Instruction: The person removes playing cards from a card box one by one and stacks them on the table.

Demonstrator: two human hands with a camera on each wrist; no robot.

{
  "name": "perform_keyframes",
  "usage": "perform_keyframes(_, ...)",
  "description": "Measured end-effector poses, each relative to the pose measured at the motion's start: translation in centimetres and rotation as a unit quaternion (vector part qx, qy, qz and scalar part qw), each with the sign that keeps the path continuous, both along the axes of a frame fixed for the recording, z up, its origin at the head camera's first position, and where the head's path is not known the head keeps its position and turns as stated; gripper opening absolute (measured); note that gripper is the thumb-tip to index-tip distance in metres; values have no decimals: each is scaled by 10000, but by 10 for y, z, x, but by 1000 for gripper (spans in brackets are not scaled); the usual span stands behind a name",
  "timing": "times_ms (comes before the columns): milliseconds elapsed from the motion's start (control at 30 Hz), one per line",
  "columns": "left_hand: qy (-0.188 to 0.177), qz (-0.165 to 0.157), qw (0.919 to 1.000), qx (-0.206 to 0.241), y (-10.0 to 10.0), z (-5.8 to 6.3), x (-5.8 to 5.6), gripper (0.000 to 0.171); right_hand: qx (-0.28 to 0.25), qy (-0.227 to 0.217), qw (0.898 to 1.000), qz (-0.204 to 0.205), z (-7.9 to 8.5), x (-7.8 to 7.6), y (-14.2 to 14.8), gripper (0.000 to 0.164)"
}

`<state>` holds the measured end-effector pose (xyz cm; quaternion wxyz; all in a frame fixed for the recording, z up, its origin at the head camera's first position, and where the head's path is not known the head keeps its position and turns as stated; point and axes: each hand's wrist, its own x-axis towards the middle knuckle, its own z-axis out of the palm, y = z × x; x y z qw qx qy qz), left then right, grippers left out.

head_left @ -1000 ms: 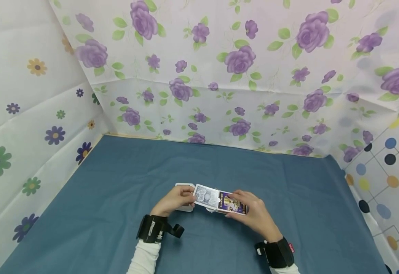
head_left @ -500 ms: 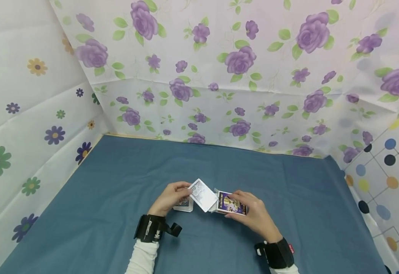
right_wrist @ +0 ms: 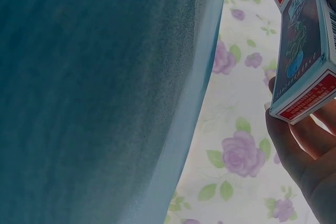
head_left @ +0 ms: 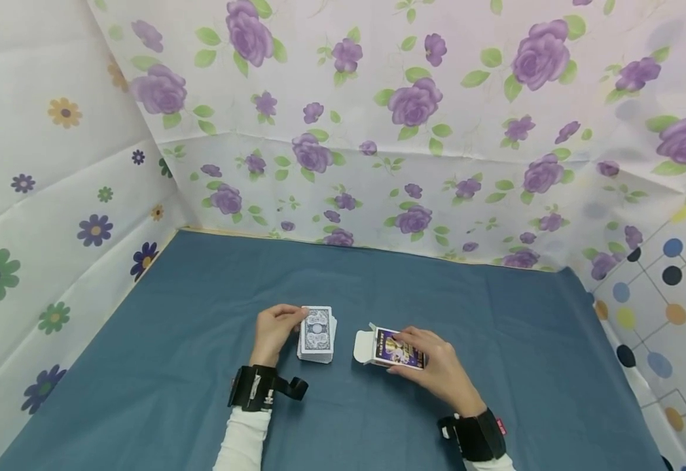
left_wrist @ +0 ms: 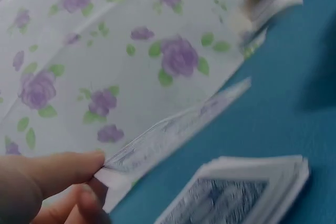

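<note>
My left hand pinches a playing card by one edge, between thumb and fingers. In the left wrist view the card is tilted above a stack of playing cards. From the head view the held card overlaps this stack, with its grey patterned back up; the white edges of the stack show below it. My right hand grips a purple card box by its right end. The box's white flap stands open toward the stack; its printed side shows in the right wrist view.
A blue cloth covers the table. Behind it hangs a white curtain with purple roses, and further patterned sheets flank the left and right sides. Both wrists wear black straps.
My left hand has pulled the card out of the box end and moved left with it, over the stack. The box's flap is uncovered now. My right hand and the box have stayed put.
</note>
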<state>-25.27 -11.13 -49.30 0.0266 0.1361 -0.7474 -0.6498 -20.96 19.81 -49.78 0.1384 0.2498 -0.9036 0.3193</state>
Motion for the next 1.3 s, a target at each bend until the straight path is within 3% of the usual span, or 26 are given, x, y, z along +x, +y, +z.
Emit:
perform_keyframes(133, 106, 412, 9990, -144, -3, -10, -1, 21, -13, 26, 10000, 16, 0, 0, 0, 58)
perform_keyframes(367, 173, 604, 9965, -544, -3, -26, -1, 21, 58, -218, 9997, 9, 1, 1, -1, 57)
perform_keyframes(667, 469, 906, 9846, -1422, 5, -28, -3, 17, 28, -54, 10000, 49, 4, -1, -3, 57)
perform_keyframes(1000, 147, 990, 9753, -1970, 9, -28, -2, 20, 118, -181, 9998, -56, 2, 2, -4, 58)
perform_keyframes(1300, 319, 803, 9654, -2460, 12, -28, -2, 27, 32, -91, 10000, -25, 0, 0, -2, 56)
